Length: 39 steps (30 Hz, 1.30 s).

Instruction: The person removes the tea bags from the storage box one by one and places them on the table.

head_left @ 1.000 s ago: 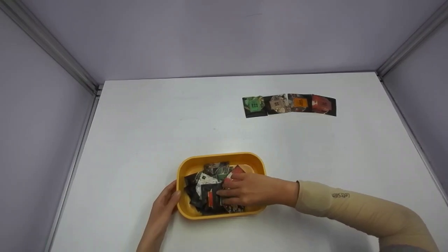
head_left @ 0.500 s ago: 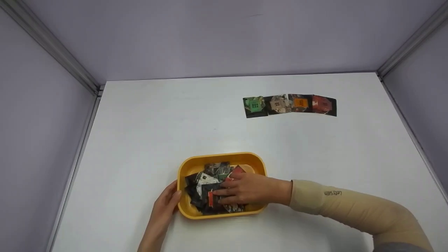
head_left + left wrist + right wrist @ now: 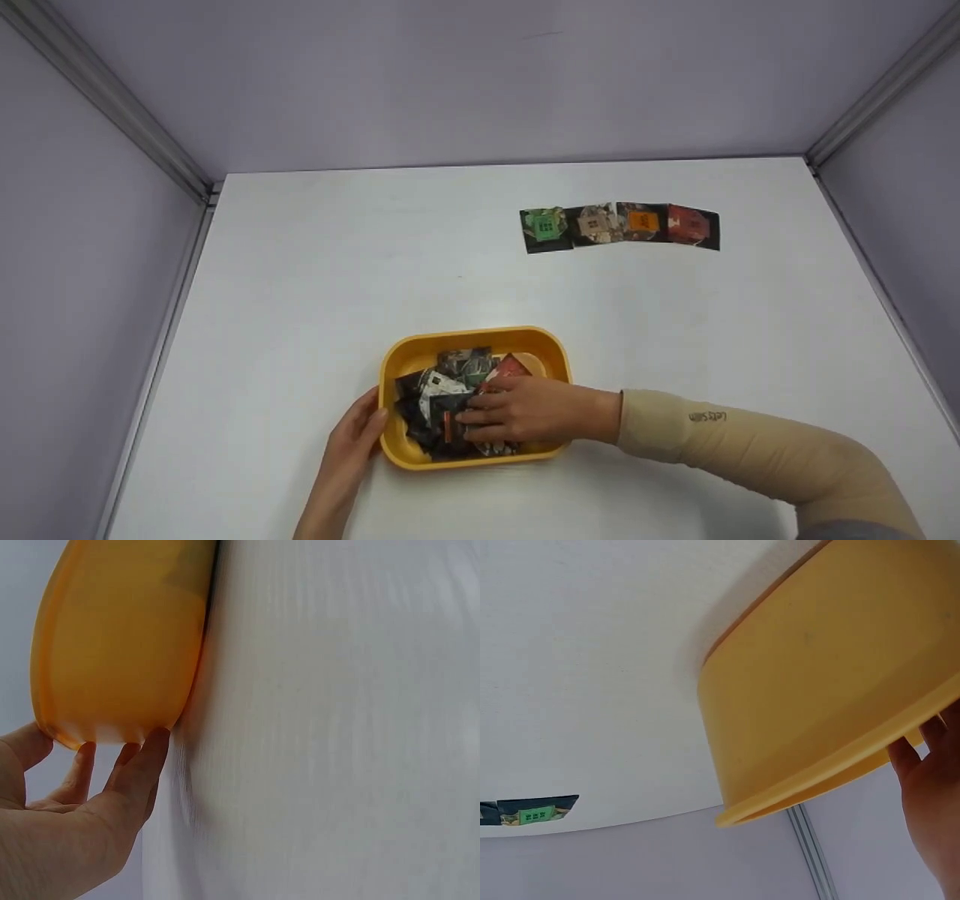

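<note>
A yellow plastic tub (image 3: pixel 472 334) with rounded corners holds a heap of thin, square printed pieces, mostly dark; cards or flat packets, I cannot tell which. My left hand (image 3: pixel 352 431) grips the tub's left end, thumb at the rim and fingers against the outer wall (image 3: pixel 120 667). Inside the tub, my right hand (image 3: pixel 525 409) lies over the heap, fingers spread and loosely bent. Its fingertips touch a black piece with a red stripe (image 3: pixel 448 426). A red piece (image 3: pixel 511 366) shows just beyond that hand. In the right wrist view the tub's wall (image 3: pixel 825 682) hides the fingertips.
Several similar pieces form a row at the table's back right: one with a green label (image 3: pixel 546 225), then beige (image 3: pixel 595 223), orange (image 3: pixel 643 221) and red (image 3: pixel 691 225). The white table (image 3: pixel 315 277) meets grey-lilac walls (image 3: pixel 480 82) at the back and sides.
My right hand has shifted slightly left and nearer within the tub. The black piece's red stripe looks narrower, as if that piece has tilted. My left hand and the tub have stayed put.
</note>
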{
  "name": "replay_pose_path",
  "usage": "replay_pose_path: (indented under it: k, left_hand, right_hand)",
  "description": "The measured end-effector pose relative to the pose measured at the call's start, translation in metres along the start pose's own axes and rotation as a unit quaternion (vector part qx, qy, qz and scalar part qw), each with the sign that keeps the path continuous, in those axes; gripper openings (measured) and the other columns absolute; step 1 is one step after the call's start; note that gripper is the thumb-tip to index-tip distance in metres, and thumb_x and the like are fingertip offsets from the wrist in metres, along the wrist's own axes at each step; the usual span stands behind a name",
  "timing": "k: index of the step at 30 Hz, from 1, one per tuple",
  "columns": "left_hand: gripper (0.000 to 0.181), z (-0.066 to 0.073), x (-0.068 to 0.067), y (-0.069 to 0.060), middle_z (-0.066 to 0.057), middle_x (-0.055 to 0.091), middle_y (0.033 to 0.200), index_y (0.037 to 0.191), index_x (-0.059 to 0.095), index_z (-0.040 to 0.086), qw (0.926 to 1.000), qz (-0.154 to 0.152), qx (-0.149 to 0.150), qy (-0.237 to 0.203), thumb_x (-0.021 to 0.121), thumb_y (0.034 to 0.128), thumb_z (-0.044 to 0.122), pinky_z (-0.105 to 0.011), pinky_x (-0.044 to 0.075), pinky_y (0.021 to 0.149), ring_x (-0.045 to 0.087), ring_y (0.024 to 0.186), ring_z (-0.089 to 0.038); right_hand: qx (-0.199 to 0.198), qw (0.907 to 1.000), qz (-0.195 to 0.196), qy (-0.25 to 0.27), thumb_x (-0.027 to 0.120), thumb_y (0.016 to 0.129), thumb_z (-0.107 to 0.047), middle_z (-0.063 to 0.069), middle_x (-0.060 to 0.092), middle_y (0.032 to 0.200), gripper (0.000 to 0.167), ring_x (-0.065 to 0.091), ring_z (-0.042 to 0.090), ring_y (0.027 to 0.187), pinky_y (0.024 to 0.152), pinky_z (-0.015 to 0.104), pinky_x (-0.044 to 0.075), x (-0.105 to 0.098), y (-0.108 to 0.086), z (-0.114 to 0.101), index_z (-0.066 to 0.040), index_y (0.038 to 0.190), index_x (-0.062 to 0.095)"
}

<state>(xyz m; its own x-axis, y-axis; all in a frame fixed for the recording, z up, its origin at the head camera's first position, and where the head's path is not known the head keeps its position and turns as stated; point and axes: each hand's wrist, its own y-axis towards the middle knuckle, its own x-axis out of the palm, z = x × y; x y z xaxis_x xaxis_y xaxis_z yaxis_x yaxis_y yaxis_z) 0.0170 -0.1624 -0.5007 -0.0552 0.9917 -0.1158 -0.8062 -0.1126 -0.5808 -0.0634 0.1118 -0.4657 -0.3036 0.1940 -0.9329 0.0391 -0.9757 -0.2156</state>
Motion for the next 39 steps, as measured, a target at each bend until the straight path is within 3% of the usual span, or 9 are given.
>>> replay_pose_path:
  k: [5, 10, 18, 22, 30, 34, 39]
  left_hand:
    - [0.080, 0.000, -0.001, 0.000, -0.016, 0.029, 0.159, 0.153, 0.036, 0.008, 1.0000, 0.002, -0.002, 0.005, 0.060, 0.0934, 0.056, -0.046, 0.035, 0.113, 0.030, 0.145, -0.033]
    - [0.080, -0.001, 0.000, 0.000, -0.016, 0.029, 0.159, 0.153, 0.036, 0.008, 1.0000, 0.001, 0.000, 0.007, 0.061, 0.0935, 0.055, -0.046, 0.034, 0.113, 0.029, 0.145, -0.033]
    - [0.079, -0.001, -0.001, 0.000, -0.016, 0.028, 0.160, 0.153, 0.035, 0.009, 0.9999, -0.001, -0.001, 0.011, 0.059, 0.0940, 0.056, -0.047, 0.034, 0.113, 0.027, 0.146, -0.033]
    - [0.081, 0.000, -0.001, 0.000, -0.016, 0.028, 0.160, 0.153, 0.035, 0.009, 0.9999, -0.002, -0.003, 0.014, 0.059, 0.0935, 0.057, -0.046, 0.033, 0.114, 0.027, 0.146, -0.033]
    - [0.081, 0.000, -0.001, 0.000, -0.015, 0.029, 0.160, 0.153, 0.036, 0.008, 0.9999, -0.002, 0.002, 0.014, 0.060, 0.0932, 0.056, -0.046, 0.032, 0.114, 0.027, 0.146, -0.033]
    - [0.076, -0.001, -0.001, 0.000, -0.016, 0.030, 0.159, 0.153, 0.037, 0.008, 0.9999, -0.003, 0.009, 0.005, 0.061, 0.0950, 0.052, -0.046, 0.034, 0.113, 0.028, 0.145, -0.033]
    - [0.073, -0.002, -0.001, 0.000, -0.016, 0.030, 0.159, 0.152, 0.037, 0.006, 0.9998, -0.004, 0.017, -0.001, 0.061, 0.0963, 0.048, -0.046, 0.035, 0.113, 0.029, 0.146, -0.032]
  right_hand:
    - [-0.008, 0.9998, -0.015, -0.008, 0.053, 0.103, -0.032, -0.008, 0.043, 0.153, 0.048, 0.044, 0.015, 0.135, 0.112, 0.034, 0.035, -0.001, 0.003, 0.000, -0.028, 0.150, 0.043]
    - [-0.028, 0.9996, -0.003, 0.004, 0.050, 0.104, -0.037, -0.004, 0.048, 0.150, 0.045, 0.046, 0.019, 0.134, 0.114, 0.039, 0.034, -0.002, 0.004, 0.002, -0.028, 0.149, 0.045]
    - [-0.025, 0.9955, 0.080, 0.044, 0.051, 0.102, -0.035, 0.000, 0.062, 0.135, 0.039, 0.058, 0.019, 0.118, 0.107, 0.041, 0.042, -0.008, 0.002, 0.007, -0.021, 0.138, 0.057]
    - [-0.028, 0.9913, 0.126, 0.026, 0.046, 0.105, -0.028, -0.001, 0.067, 0.126, 0.033, 0.061, 0.018, 0.108, 0.100, 0.040, 0.047, -0.011, 0.001, 0.006, -0.019, 0.132, 0.061]
    - [-0.009, 0.9733, 0.228, 0.023, 0.047, 0.104, -0.028, 0.001, 0.068, 0.122, 0.032, 0.062, 0.018, 0.108, 0.095, 0.034, 0.049, -0.022, -0.002, 0.011, -0.016, 0.129, 0.063]
    - [0.031, 0.9623, 0.270, -0.001, 0.047, 0.104, -0.025, 0.002, 0.067, 0.126, 0.034, 0.063, 0.018, 0.108, 0.092, 0.033, 0.050, -0.029, -0.006, 0.019, -0.014, 0.133, 0.061]
    - [0.099, 0.9420, 0.319, -0.034, 0.044, 0.106, -0.015, 0.005, 0.067, 0.125, 0.032, 0.065, 0.018, 0.104, 0.085, 0.032, 0.053, -0.031, -0.011, 0.029, -0.009, 0.132, 0.061]
